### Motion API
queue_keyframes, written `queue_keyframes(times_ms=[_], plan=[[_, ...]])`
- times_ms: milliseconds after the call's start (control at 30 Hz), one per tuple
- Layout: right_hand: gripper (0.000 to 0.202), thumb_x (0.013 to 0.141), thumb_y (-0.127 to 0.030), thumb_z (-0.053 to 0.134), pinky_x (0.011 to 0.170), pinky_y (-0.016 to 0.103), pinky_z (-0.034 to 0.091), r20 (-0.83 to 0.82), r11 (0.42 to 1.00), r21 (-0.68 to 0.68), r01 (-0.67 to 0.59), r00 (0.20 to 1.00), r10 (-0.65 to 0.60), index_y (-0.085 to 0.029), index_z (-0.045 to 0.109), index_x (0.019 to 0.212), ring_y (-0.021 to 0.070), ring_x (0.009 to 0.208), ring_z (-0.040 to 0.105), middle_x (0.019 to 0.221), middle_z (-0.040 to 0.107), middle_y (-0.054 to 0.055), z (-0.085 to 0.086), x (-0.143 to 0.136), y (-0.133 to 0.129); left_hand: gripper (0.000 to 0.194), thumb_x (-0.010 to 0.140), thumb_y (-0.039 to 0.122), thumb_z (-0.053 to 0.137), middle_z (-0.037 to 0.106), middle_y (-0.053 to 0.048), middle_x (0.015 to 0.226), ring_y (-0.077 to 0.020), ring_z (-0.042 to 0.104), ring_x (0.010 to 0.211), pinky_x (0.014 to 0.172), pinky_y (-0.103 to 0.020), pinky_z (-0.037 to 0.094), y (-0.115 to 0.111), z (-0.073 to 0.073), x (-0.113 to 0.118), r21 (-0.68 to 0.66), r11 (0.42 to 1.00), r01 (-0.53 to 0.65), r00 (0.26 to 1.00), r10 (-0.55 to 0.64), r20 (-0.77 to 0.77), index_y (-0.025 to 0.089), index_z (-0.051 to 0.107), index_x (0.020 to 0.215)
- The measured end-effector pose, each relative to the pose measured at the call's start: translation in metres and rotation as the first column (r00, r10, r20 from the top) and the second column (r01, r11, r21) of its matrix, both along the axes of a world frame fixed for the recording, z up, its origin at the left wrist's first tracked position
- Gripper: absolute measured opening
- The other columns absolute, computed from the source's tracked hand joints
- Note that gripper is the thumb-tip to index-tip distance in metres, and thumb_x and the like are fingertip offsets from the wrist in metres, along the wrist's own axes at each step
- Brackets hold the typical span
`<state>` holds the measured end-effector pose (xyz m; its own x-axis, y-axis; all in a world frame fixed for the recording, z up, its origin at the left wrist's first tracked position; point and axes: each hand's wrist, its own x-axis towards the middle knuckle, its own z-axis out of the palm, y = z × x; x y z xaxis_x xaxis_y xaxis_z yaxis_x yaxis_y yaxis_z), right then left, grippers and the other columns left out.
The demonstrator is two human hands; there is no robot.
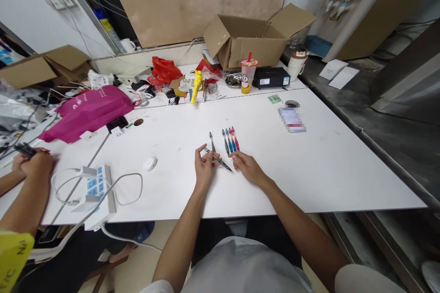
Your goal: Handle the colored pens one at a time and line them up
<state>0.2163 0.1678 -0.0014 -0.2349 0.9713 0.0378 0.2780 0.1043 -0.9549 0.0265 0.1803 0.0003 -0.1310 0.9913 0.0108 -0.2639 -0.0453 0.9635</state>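
A dark pen (222, 162) is held at a slant above the near middle of a white table (326, 165), its tip pointing down and to the right. The left hand (205, 165) pinches it between thumb and fingers. The right hand (249, 168) is just beside the tip, thumb and forefinger brought close together; whether they grip anything, I cannot tell. Just beyond the hands, grey, blue and red pens (231, 140) lie side by side, with a single grey pen (212, 142) to their left. Farther left are a white case (150, 164) and a power strip (99, 187). Toward the back stand a drink cup (247, 75) and an open cardboard box (254, 48).
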Motion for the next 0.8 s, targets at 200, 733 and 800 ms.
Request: queue_keyframes(times_ms=[200,733,800], plan=[[0.037,0.102,-0.049,0.042,0.066,0.030,0.042,0.018,1.000,0.003,-0.007,1.000,0.007,-0.021,0.067,0.106,0.0155,0.063,0.054,0.069,0.060,-0.002,-0.0026,-0.0005,-0.0001,0.060,0.087,0.051,0.075,0.075,-0.005,0.087,-0.0161,0.071,0.069,0.060,-0.025,0.054,0.0006,0.0010,-0.0015,-0.010,1.000,-0.011,0.999,0.011,-0.035,0.022,0.053,0.134],[0.029,0.098,-0.043,0.050,0.060,0.028,0.038,0.059,1.000,0.009,-0.010,0.998,0.009,-0.020,0.067,0.090,0.0138,0.057,0.050,0.065,0.058,-0.003,0.0006,-0.0017,-0.0002,0.052,0.085,0.049,0.078,0.075,-0.004,0.088,-0.0154,0.071,0.070,0.063,-0.026,0.054,0.0008,-0.0038,-0.0023,0.023,0.998,0.051,0.998,-0.050,-0.035,0.022,0.052,0.122],[0.030,0.099,-0.044,0.049,0.059,0.028,0.037,0.066,1.000,0.008,-0.015,0.998,0.015,-0.021,0.067,0.089,0.0139,0.057,0.049,0.064,0.058,-0.003,0.0019,-0.0015,-0.0005,0.055,0.085,0.049,0.078,0.075,-0.005,0.089,-0.0153,0.072,0.071,0.064,-0.025,0.054,0.0005,-0.0034,-0.0026,0.032,0.998,0.062,0.997,-0.060,-0.040,0.023,0.053,0.127]])
